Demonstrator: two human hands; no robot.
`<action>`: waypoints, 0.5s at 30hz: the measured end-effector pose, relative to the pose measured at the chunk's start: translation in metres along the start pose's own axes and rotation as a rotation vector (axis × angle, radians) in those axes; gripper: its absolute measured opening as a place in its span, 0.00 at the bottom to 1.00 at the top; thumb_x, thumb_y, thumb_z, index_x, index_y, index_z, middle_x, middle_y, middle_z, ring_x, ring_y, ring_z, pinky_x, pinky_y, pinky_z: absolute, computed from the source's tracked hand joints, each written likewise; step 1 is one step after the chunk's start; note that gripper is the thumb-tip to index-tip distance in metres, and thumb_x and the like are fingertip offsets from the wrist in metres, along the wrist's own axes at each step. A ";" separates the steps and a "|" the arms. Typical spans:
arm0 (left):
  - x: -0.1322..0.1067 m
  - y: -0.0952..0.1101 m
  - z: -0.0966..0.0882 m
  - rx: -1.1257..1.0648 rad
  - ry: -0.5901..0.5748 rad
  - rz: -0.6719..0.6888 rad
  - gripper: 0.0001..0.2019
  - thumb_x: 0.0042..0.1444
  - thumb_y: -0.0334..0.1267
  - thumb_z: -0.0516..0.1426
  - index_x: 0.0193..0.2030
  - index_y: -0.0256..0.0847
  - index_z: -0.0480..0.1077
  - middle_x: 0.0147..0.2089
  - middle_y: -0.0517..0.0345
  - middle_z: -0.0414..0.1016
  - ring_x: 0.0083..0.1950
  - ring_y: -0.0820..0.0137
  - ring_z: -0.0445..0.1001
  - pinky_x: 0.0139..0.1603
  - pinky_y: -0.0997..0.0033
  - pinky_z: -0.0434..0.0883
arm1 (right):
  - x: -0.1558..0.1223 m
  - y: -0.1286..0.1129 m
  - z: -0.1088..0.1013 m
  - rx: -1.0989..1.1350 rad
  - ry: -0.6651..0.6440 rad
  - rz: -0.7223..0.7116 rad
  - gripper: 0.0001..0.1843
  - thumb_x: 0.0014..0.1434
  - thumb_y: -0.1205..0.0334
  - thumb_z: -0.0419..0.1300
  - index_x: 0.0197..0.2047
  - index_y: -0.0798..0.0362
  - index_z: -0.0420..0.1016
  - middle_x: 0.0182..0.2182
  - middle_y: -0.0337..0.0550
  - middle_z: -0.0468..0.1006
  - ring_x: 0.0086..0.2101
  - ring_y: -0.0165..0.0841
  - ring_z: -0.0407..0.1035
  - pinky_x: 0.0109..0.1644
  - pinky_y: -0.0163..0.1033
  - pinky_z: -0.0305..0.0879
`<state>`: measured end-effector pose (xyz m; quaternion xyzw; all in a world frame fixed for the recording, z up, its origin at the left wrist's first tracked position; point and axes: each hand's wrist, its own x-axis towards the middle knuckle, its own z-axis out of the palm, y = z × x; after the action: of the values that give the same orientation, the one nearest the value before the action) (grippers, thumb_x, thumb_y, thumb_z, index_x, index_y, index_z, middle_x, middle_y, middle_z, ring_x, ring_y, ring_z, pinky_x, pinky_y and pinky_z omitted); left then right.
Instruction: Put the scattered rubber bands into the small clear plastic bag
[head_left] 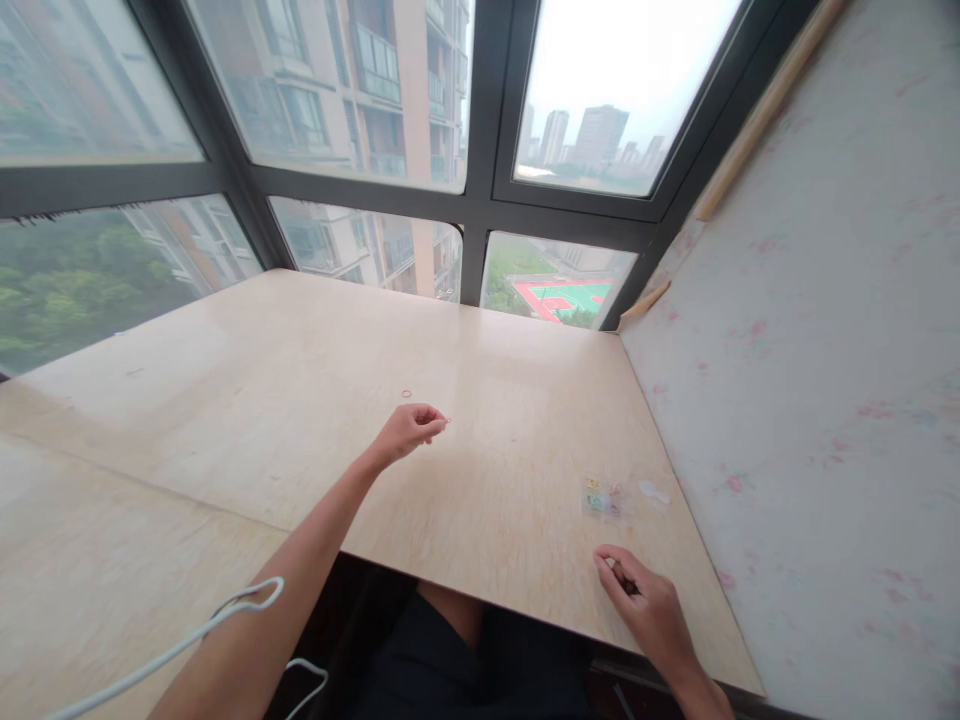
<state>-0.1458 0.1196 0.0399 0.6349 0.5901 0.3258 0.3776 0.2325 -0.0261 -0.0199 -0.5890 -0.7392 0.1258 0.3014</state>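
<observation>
My left hand (411, 430) is closed in a pinch above the tabletop. A tiny, thin reddish thing (448, 421) sticks out from its fingertips, too small to name for certain. Just beyond that hand, a small orange-brown ring (406, 394) lies flat on the wood. Near the front right edge, my right hand (646, 606) is curled with thumb and fingers together; whatever may be between them is hidden. Past its fingertips sits a small clear compartment box (604, 499) with yellow, green, pink and purple bits inside.
A clear piece with a white tab (654, 491) lies beside the box. The pale wooden tabletop (225, 400) meets dark-framed windows (472, 210) at the back and a flowered wall (810, 400) on the right. A white cable (172, 650) loops over my left forearm.
</observation>
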 end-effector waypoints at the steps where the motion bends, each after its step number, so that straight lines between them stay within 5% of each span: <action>1: 0.000 0.010 0.013 -0.116 -0.017 0.029 0.11 0.50 0.44 0.58 0.30 0.36 0.73 0.24 0.60 0.72 0.24 0.75 0.69 0.25 0.77 0.66 | 0.000 0.000 0.000 -0.002 -0.008 -0.001 0.18 0.64 0.50 0.51 0.35 0.52 0.75 0.17 0.36 0.70 0.17 0.29 0.65 0.24 0.31 0.62; 8: 0.003 0.076 0.127 -0.425 -0.214 0.144 0.10 0.50 0.41 0.58 0.29 0.35 0.73 0.26 0.58 0.73 0.25 0.76 0.67 0.25 0.77 0.66 | 0.001 -0.001 0.001 0.017 -0.054 0.031 0.16 0.65 0.55 0.50 0.37 0.53 0.75 0.17 0.35 0.67 0.19 0.29 0.65 0.26 0.32 0.60; 15: 0.004 0.116 0.226 -0.023 -0.389 0.445 0.04 0.48 0.30 0.58 0.29 0.38 0.75 0.28 0.59 0.74 0.27 0.74 0.67 0.28 0.75 0.63 | 0.002 -0.001 -0.002 0.111 -0.066 0.116 0.13 0.63 0.58 0.51 0.38 0.54 0.76 0.17 0.35 0.67 0.20 0.30 0.64 0.27 0.32 0.59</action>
<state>0.1072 0.0998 0.0267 0.7950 0.3491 0.2794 0.4100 0.2329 -0.0249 -0.0173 -0.6090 -0.7051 0.2030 0.3012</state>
